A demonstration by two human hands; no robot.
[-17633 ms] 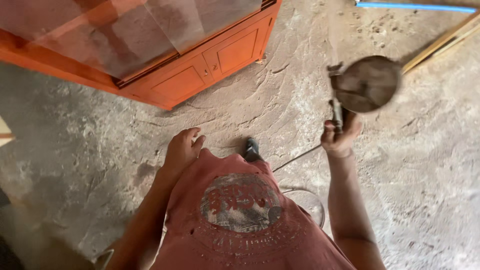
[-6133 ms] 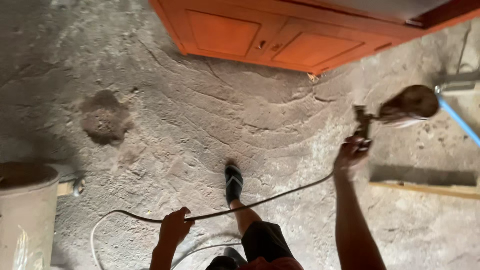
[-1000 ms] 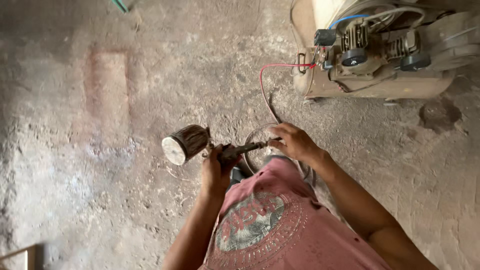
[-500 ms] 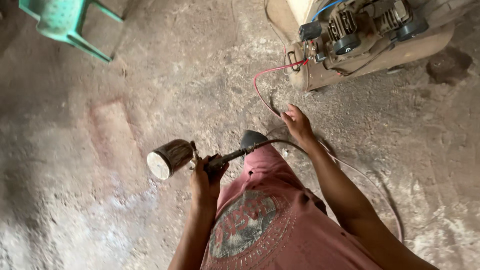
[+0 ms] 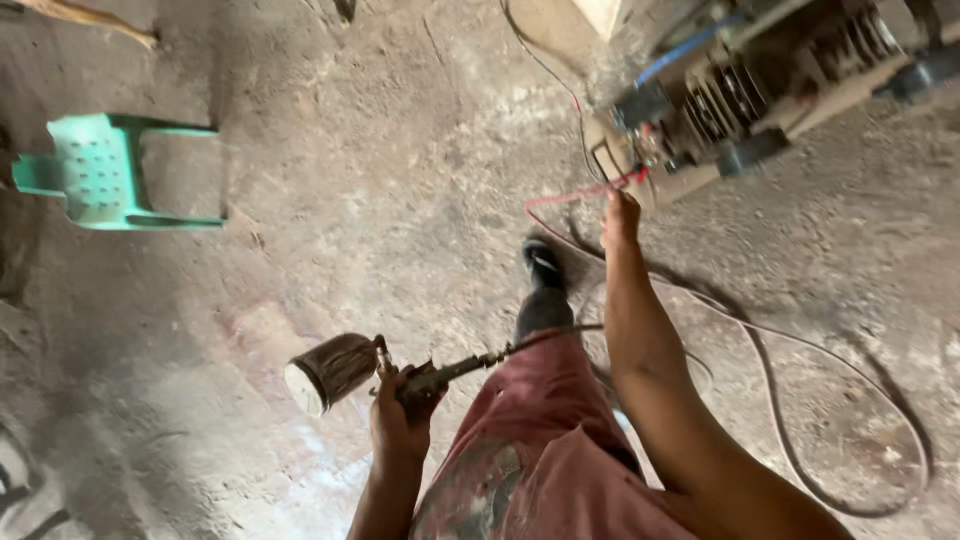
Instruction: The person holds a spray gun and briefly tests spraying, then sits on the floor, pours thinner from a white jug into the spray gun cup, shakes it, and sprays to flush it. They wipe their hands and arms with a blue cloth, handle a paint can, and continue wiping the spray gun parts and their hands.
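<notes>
Compared with half a second before, the right hand (image 5: 620, 215) has stretched farther from the body and now touches the red wire (image 5: 585, 192) beside the compressor (image 5: 745, 95); whether it grips is unclear. Left hand (image 5: 400, 415) is clenched around the spray gun (image 5: 385, 372), held low before the body. Gun's long axis runs roughly level, cup end pointing left toward the green stool (image 5: 110, 170), hose (image 5: 545, 335) trailing right over the concrete floor (image 5: 350, 150).
</notes>
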